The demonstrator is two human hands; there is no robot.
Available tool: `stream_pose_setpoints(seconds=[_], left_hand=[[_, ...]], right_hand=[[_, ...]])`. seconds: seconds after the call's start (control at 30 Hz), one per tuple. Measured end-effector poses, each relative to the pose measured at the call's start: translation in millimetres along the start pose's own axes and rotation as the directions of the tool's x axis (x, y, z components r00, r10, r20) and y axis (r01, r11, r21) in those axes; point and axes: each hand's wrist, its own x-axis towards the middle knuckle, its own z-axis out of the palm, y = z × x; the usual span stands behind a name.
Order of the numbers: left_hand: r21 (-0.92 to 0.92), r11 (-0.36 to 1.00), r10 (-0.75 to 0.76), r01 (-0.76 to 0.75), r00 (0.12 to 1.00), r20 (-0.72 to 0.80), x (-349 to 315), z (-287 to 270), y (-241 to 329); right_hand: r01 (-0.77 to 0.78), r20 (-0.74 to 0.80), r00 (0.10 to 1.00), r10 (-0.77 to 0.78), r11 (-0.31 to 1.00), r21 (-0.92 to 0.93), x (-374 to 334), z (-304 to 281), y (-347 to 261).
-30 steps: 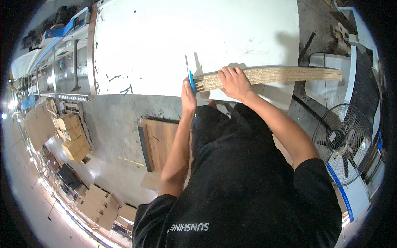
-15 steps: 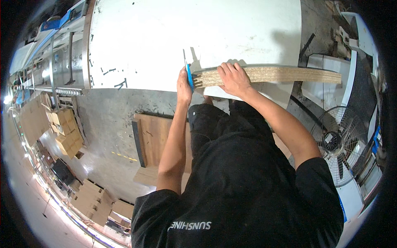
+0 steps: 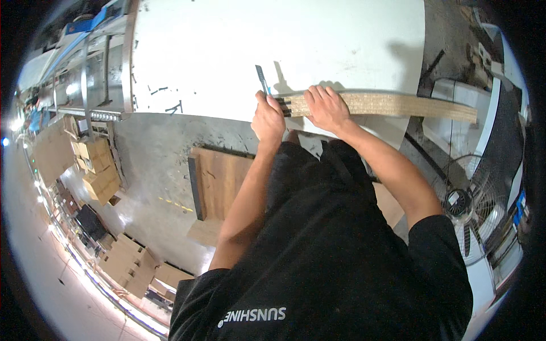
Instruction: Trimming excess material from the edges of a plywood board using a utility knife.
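My left hand (image 3: 268,120) is closed around a blue-handled utility knife (image 3: 261,79), its flat dark blade pointing up and away from me. Most of the handle is hidden by the fingers. Just right of this hand is the left end of a stack of particleboard strips (image 3: 392,104), with raw tan edges facing me and black bands at that end. My right hand (image 3: 329,109) grips the stack near the same end, fingers over the far side and thumb on the near side. Underneath lies a white tabletop (image 3: 239,34), and the stack's right end sticks out past it.
Black scraps (image 3: 173,107) lie on the table's left part. A wood-grain panel (image 3: 224,179) with a dark edge stands by my legs. At right is a floor fan (image 3: 458,202); at left, a metal frame (image 3: 85,85) and cardboard boxes (image 3: 99,170).
My left hand has turned and closed further around the knife, covering most of the blue handle. The blade now leans left. My right hand keeps its grip; the whole view has shifted slightly.
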Motion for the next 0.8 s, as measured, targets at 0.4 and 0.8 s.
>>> stream_pose_setpoints(seconds=[0.4,0.8], left_hand=[[-0.487,0.87,0.102,-0.08,0.995,0.02,-50.1,14.7,-105.7],[0.112,0.951,0.283,-0.289,0.957,0.067,-97.4,-11.3,-100.9]], right_hand=[[-0.033,0.026,0.999,0.032,0.999,0.04,-7.4,-11.1,-3.6],[-0.032,-0.024,0.999,0.032,0.999,-0.001,-2.7,-2.7,-4.0]])
